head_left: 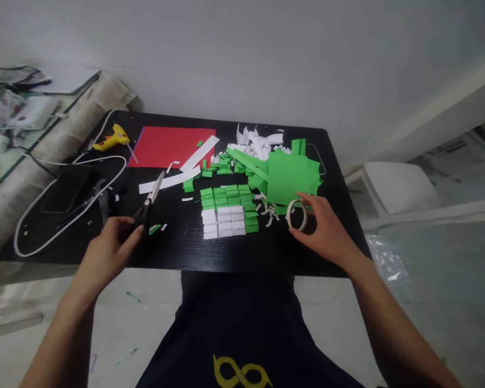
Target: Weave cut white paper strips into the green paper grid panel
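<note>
My left hand point(115, 243) is closed on the black handles of a pair of scissors point(149, 200), whose blades point away and to the right. In my right hand point(325, 229), a roll of tape point(296, 215) is pinched upright between thumb and fingers. Between the hands lie rows of small folded green paper pieces point(226, 196) and white paper pieces point(231, 221). Just beyond the tape rests a large green paper sheet point(286, 175), with white scraps point(270, 213) to its left. Long white paper strips point(170, 180) lie past the scissors.
Red paper point(173, 145) lies at the back, beside a yellow glue gun point(113, 139). A white cable point(36, 252) loops around a dark phone point(67, 188) on the left. Crumpled white paper point(258, 143) is piled behind the green scraps. A white stool point(398, 186) stands right of the black table point(181, 253).
</note>
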`<action>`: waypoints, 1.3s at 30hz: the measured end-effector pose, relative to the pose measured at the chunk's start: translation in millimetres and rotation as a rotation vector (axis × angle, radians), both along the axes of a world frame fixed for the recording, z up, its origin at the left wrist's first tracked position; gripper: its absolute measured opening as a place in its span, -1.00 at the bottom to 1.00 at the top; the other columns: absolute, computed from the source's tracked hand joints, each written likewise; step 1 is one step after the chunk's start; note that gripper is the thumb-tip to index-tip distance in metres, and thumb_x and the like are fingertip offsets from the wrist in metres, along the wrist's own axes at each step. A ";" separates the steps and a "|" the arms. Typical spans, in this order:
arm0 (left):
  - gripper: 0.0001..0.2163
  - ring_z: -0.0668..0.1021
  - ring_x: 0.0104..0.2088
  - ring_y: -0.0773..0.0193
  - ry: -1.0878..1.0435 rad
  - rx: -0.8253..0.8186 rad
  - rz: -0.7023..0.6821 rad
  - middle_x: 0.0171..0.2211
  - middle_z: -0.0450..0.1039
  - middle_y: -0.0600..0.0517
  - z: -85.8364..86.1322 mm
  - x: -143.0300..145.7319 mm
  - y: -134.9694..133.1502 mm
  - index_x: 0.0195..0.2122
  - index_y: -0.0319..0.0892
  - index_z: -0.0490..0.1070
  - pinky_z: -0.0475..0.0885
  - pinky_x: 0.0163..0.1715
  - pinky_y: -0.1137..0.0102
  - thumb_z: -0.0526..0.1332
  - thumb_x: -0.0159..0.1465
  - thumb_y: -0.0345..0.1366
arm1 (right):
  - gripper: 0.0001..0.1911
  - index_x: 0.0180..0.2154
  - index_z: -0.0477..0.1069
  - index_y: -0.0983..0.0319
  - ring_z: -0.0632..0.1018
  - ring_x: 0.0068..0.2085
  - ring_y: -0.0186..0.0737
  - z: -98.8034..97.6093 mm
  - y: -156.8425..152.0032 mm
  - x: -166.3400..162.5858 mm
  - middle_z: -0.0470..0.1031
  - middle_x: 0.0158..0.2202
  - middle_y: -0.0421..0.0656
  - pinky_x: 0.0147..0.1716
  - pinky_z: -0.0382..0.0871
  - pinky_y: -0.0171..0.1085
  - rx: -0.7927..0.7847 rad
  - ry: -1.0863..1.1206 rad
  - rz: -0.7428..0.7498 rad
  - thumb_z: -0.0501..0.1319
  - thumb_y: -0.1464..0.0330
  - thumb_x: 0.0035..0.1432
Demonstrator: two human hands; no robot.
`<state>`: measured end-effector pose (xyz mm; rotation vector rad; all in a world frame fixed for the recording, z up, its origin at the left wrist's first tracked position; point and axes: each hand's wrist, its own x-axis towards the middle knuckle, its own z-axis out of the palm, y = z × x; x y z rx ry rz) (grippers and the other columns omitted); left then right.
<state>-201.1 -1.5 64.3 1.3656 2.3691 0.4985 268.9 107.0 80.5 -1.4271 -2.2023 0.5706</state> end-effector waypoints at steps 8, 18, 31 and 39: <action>-0.50 0.59 -0.25 0.13 -0.147 0.082 0.007 -0.21 0.62 -0.01 5.6 22.7 6.1 -0.09 -0.13 0.48 0.41 -0.25 0.38 0.33 0.15 0.17 | -0.27 0.35 0.29 0.12 0.51 0.21 0.22 -1.4 3.6 -0.8 0.44 0.17 0.05 0.21 0.47 0.25 0.035 0.008 -0.020 0.34 0.27 0.16; -0.53 0.34 -0.50 0.33 -0.218 0.081 -0.228 -0.46 0.43 0.13 12.1 59.8 8.0 -0.26 -0.13 0.50 0.21 -0.50 0.43 0.32 0.18 0.22 | -0.43 0.27 0.33 -0.10 0.54 0.16 0.03 -4.0 -9.3 -24.8 0.43 0.23 -0.11 0.09 0.61 0.10 -0.335 0.639 0.026 0.35 0.23 0.27; -0.56 0.34 -0.54 0.33 -0.254 0.078 -0.296 -0.53 0.39 0.16 12.9 92.4 20.2 -0.29 -0.12 0.46 0.23 -0.52 0.42 0.25 0.26 0.20 | -0.25 0.19 0.30 -0.11 0.37 0.36 0.07 -15.4 4.2 -31.2 0.27 0.32 -0.16 0.24 0.51 0.09 -0.194 0.738 -0.061 0.56 0.25 0.04; -0.61 0.34 -0.53 0.34 -0.288 0.062 -0.363 -0.51 0.40 0.15 8.1 94.5 18.8 -0.30 -0.12 0.47 0.22 -0.52 0.44 0.28 0.28 0.15 | -0.33 0.17 0.22 -0.06 0.61 0.13 0.00 -14.9 6.6 -32.3 0.52 0.09 -0.15 0.14 0.58 0.10 -0.234 0.843 -0.195 0.49 0.19 0.13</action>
